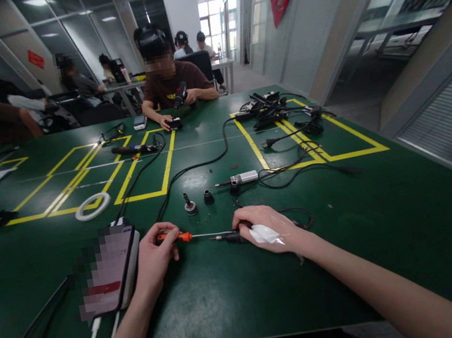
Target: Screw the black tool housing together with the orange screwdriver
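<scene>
My left hand (158, 251) is closed around the orange handle of a screwdriver (185, 236), whose thin shaft points right across the green table. The shaft's tip reaches the fingers of my right hand (265, 227). Those fingers are closed over a black tool body (233, 237) with a metal tip pointing left; a white patch is taped to the back of that hand. Beyond the hands stand a metal part with a round base (190, 205) and a small black nozzle (208, 197). A silver tool (245, 177) lies behind, with tiny pieces scattered nearer my hands.
A phone (110, 271) with white cables lies left of my left hand, near a white tape ring (92, 206). Black cables (191, 168) cross the table. Dark tools are heaped (265, 108) at the back right. Across the table, a person (179, 81) holds a black tool.
</scene>
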Demonstrator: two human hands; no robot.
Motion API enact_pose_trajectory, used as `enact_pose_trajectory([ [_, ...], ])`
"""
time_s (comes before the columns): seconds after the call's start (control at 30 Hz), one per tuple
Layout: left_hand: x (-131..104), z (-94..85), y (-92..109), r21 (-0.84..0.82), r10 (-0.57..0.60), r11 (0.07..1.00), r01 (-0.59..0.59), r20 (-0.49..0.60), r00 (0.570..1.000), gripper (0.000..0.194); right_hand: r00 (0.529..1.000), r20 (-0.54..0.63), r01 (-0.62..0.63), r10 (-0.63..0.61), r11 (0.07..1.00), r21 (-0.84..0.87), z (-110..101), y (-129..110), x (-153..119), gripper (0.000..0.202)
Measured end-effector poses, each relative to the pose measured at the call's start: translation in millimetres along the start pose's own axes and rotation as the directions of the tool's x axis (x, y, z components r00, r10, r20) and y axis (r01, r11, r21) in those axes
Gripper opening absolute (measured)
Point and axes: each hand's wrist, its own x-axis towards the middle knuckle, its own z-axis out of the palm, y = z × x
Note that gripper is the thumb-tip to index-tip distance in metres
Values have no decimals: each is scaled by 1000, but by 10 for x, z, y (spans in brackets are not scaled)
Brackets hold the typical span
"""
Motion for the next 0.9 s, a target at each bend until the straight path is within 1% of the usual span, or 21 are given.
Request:
enact_pose_trajectory([
  [0.17, 14, -5, -34, 51, 51, 997, -51, 6, 999, 37, 1000, 4, -6, 6, 1000, -12, -9, -1, -4, 18],
  [0.4, 5, -2, -55, 133, 59, 989, -60, 13, 998, 37, 1000, 8, -22, 22, 1000, -12, -35, -26, -5, 18],
  [0.6, -1, 0, -26, 105, 64, 992, -68, 39, 997, 28, 1000, -2, 0, 0, 1000, -21, -24, -18, -11, 19],
  [0.9, 2, -2, -42, 107, 35, 994, -39, 40, 999, 30, 999, 10, -33, 33, 999, -26, -30, -40, -1, 18],
])
